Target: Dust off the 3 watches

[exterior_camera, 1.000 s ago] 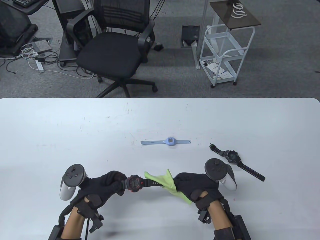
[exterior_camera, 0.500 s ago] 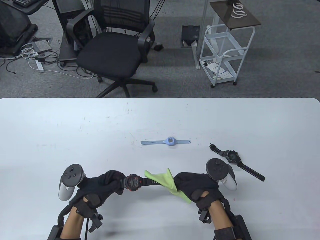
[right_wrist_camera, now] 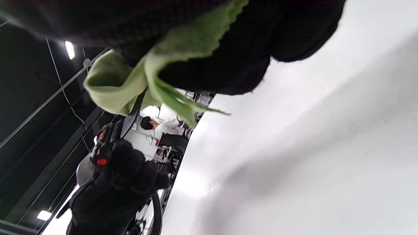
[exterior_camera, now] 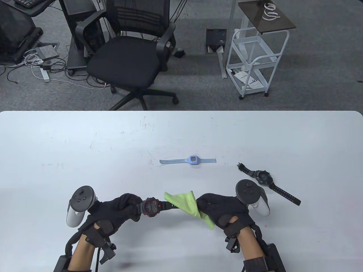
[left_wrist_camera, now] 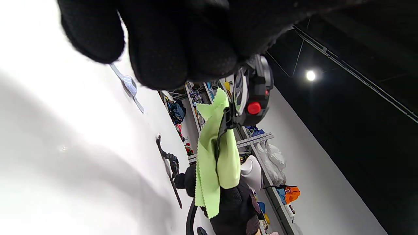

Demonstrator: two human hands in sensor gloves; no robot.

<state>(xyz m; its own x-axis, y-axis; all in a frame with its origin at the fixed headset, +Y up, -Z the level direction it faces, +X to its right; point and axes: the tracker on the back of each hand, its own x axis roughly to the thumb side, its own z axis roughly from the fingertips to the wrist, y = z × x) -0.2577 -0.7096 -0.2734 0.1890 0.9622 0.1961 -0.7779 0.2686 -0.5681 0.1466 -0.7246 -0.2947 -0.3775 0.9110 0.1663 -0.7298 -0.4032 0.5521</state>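
Note:
My left hand [exterior_camera: 126, 208] grips one strap of a black-and-red watch [exterior_camera: 150, 207], held above the white table [exterior_camera: 85, 158] near its front edge. The watch's round case [left_wrist_camera: 258, 88] with a red button faces up. My right hand [exterior_camera: 218, 208] pinches a light green cloth [exterior_camera: 188, 205] wrapped around the watch's other strap [left_wrist_camera: 222, 130]. A light blue watch [exterior_camera: 192, 160] lies flat at the table's middle. A black watch [exterior_camera: 263, 178] lies to the right, just beyond my right hand. The cloth [right_wrist_camera: 130, 81] hangs folded from my right fingers.
Beyond the table's far edge stand a black office chair [exterior_camera: 127, 56] and a white wire cart [exterior_camera: 255, 62]. Cables and equipment lie on the grey carpet at the back left.
The right hand with the cloth slid slightly left along the strap toward the watch case. The left hand and the other two watches stay put.

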